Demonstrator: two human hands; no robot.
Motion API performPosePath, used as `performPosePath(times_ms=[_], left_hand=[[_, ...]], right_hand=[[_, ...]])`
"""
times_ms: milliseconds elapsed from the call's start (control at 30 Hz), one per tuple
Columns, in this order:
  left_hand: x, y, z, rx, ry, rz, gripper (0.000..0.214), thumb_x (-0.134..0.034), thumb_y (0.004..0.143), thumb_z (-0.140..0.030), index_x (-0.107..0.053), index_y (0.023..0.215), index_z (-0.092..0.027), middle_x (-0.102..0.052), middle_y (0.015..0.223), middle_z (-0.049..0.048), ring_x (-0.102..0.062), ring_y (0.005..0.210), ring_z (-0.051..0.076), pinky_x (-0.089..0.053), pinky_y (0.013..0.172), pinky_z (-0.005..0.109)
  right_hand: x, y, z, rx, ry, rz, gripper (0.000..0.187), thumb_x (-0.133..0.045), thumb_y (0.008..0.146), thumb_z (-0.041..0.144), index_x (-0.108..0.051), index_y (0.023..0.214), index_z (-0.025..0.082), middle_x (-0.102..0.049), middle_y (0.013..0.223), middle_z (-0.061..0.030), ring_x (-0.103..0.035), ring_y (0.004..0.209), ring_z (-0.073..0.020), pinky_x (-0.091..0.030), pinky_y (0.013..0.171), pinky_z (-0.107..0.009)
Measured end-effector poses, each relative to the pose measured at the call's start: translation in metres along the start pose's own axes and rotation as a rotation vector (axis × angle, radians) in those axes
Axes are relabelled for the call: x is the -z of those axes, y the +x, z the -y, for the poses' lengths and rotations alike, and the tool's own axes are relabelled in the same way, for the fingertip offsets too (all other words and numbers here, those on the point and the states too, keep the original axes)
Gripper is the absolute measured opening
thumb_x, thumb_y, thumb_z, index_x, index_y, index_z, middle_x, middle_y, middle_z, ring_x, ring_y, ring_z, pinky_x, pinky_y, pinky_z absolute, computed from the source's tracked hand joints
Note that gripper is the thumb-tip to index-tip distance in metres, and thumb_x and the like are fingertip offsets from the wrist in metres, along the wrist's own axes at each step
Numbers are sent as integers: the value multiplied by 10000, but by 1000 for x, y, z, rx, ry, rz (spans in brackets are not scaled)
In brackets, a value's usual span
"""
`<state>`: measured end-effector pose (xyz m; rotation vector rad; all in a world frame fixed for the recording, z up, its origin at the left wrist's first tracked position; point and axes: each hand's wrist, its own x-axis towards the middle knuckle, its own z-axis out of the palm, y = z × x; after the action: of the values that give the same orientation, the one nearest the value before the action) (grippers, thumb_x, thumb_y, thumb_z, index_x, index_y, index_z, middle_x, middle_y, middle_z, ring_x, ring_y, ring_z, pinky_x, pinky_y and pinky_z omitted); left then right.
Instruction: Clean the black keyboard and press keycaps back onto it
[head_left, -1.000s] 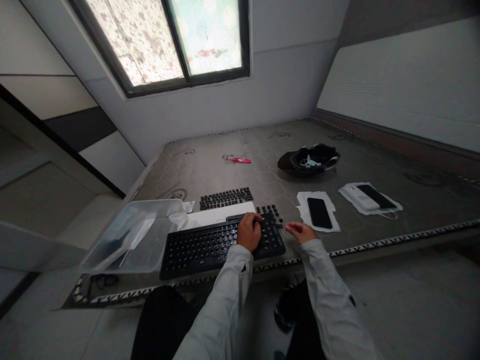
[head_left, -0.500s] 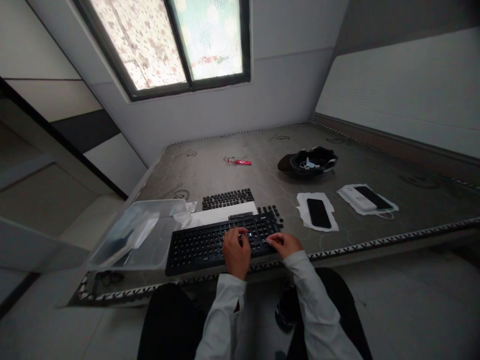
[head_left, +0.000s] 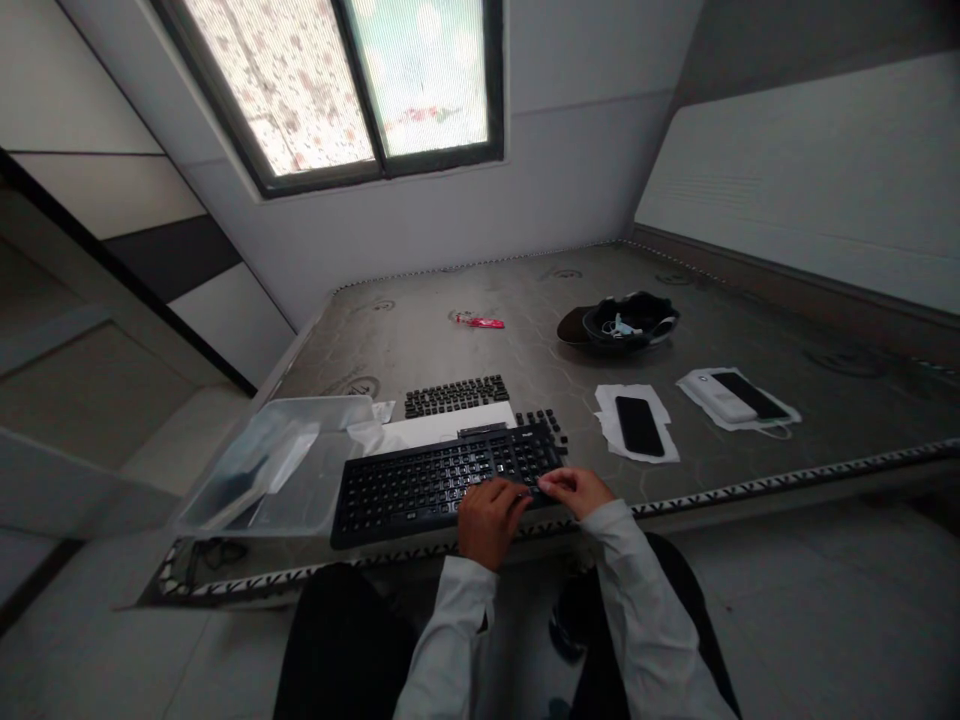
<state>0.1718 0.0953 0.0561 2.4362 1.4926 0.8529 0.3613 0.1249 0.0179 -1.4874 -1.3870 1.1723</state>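
A black keyboard [head_left: 405, 490] lies near the front edge of the grey surface, slightly slanted. My left hand [head_left: 491, 520] is over its lower right part, fingers bent and drawn together. Close beside it, my right hand [head_left: 577, 490] has thumb and forefinger pinched at the keyboard's right front corner. Whatever sits between the fingertips of either hand is too small to make out. Behind the keyboard, loose black keycaps [head_left: 457, 397] are laid out in rows, and a smaller group of keycaps [head_left: 551, 424] sits past its back right corner.
To the left stands a clear plastic bin [head_left: 304, 510] with papers inside. A white strip [head_left: 442, 426] lies behind the keyboard. On the right are a dark phone [head_left: 640, 426], a white device [head_left: 721, 396] on a white sheet and a cap [head_left: 579, 328]. A red item [head_left: 486, 323] lies farther back.
My left hand has moved right and toward me, from the middle of the keyboard to beside my right hand. The right hand has shifted slightly right.
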Motion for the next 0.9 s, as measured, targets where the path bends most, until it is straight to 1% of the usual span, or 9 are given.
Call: performPosePath(times_ms=[133, 400, 500, 533, 600, 700, 733, 800, 900], left_hand=[[-4, -1, 0, -16, 29, -12, 241, -429, 912, -364, -655, 928, -283, -666, 880, 5, -587, 830, 138, -393, 745, 266], [-10, 1, 5, -17, 111, -23, 258, -417, 913, -361, -660, 989, -321, -671, 965, 12, -598, 790, 133, -409, 719, 254], [-9, 4, 6, -51, 106, -13, 244, -422, 912, -346, -652, 988, -327, -668, 977, 3, -600, 792, 132, -413, 707, 245], [-8, 5, 6, -52, 98, -13, 239, -422, 913, -341, -648, 985, -318, -664, 981, 4, -600, 804, 132, -415, 714, 243], [-5, 9, 3, -32, 77, 0, 237, -411, 916, -333, -634, 984, -294, -651, 995, 10, -599, 820, 128, -421, 725, 236], [-2, 13, -3, 44, 76, 69, 253, -374, 927, -336, -612, 975, -267, -626, 1002, 16, -596, 807, 117, -424, 688, 223], [-2, 15, -4, 69, 85, 94, 256, -365, 930, -337, -607, 970, -263, -619, 1000, 15, -596, 806, 117, -421, 667, 221], [-3, 16, -6, 107, 104, 120, 252, -362, 930, -337, -601, 960, -262, -610, 993, 10, -594, 808, 118, -410, 633, 219], [-5, 17, -7, 130, 119, 109, 237, -377, 924, -345, -599, 940, -265, -605, 978, 8, -591, 806, 125, -395, 608, 226]], right_hand=[[1, -2, 3, -29, 26, 22, 351, -673, 598, 484, -698, 742, 165, -722, 780, -79, -668, 751, -222, -517, 749, -347], [0, -3, 5, -24, 31, 43, 349, -681, 600, 481, -700, 744, 163, -721, 763, -70, -666, 741, -215, -515, 738, -336], [1, -5, 10, -6, 17, 38, 331, -650, 644, 468, -696, 765, 164, -717, 766, -69, -661, 744, -212, -509, 739, -327], [2, -5, 13, 14, -4, 9, 322, -623, 679, 466, -694, 785, 170, -714, 766, -64, -657, 745, -206, -506, 741, -323], [6, -6, 17, 81, -93, -108, 296, -568, 748, 450, -691, 824, 192, -705, 777, -51, -643, 741, -192, -500, 743, -317], [12, -5, 17, 283, -264, -285, 214, -573, 770, 390, -693, 839, 227, -673, 909, -54, -616, 847, -198, -486, 803, -341], [14, -4, 14, 360, -303, -303, 187, -593, 760, 369, -696, 839, 235, -653, 971, -58, -600, 914, -207, -474, 844, -358], [15, -2, 7, 467, -349, -284, 154, -622, 744, 339, -700, 837, 245, -613, 1061, -65, -562, 1026, -221, -444, 917, -391], [14, 1, -5, 501, -402, -210, 117, -631, 747, 302, -705, 822, 252, -595, 1105, -65, -551, 1064, -224, -428, 949, -409]])
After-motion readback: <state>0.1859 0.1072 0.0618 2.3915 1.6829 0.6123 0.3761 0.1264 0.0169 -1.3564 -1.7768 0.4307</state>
